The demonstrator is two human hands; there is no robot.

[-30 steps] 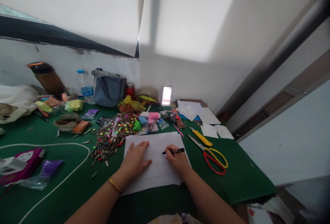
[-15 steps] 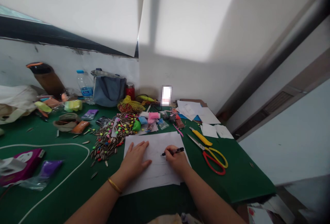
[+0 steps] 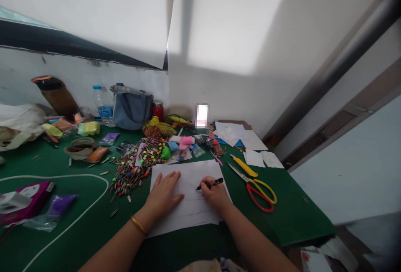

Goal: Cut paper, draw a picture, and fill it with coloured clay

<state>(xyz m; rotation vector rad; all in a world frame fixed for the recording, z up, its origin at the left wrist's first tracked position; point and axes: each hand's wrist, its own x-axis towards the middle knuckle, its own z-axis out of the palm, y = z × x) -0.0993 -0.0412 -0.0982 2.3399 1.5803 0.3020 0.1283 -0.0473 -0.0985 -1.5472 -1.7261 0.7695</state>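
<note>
A white sheet of paper lies on the green table in front of me, with faint lines across its lower half. My left hand rests flat on the paper's left side, fingers spread, a gold bangle round the wrist. Closed round a black pen, my right hand sits on the right part of the sheet. The pen slants down to the left, its tip at or just over the paper near the middle. Beyond the sheet's upper left edge spreads a pile of sunflower seeds mixed with small coloured balls.
Right of the paper lie scissors with red and yellow handles and a yellow utility knife. Coloured clay packets, a blue bag and a water bottle stand behind. A white cable curves across the left.
</note>
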